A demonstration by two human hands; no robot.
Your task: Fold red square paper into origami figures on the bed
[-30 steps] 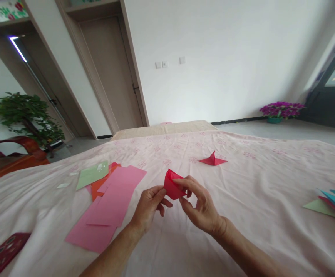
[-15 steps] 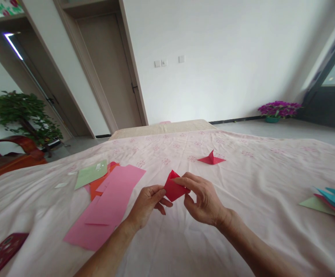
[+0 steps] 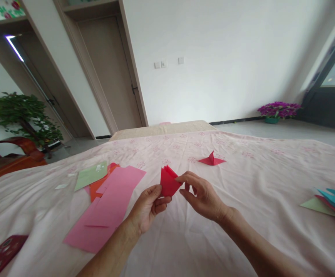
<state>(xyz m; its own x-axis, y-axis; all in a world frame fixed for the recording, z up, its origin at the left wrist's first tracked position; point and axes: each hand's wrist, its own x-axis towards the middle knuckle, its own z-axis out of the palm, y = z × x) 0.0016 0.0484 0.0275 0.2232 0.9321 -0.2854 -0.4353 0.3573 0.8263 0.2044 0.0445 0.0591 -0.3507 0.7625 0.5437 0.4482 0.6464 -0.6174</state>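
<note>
A folded red paper (image 3: 170,184) is held up above the cloth, its layers parted at the top edge. My left hand (image 3: 148,204) pinches its lower left side between thumb and fingers. At the paper's right corner, the index fingertip of my right hand (image 3: 203,196) touches the edge, while the thumb stands apart below. Farther back lies a folded red paper piece (image 3: 212,159) with one upright flap. Pink paper sheets (image 3: 112,207) lie left of my hands, partly over an orange sheet (image 3: 96,187) and a light green sheet (image 3: 91,176).
A pinkish flowered cloth (image 3: 257,200) covers the table. Blue, red and green folded papers (image 3: 332,204) lie at the right edge. A dark red phone (image 3: 4,254) rests at the lower left. Beyond stand a wooden chair (image 3: 25,154) and a leafy plant (image 3: 23,115).
The red paper has turned and tilted upright, showing its layered top edge. My right hand's fingers have drawn back from across it to its right corner, thumb and index wider apart.
</note>
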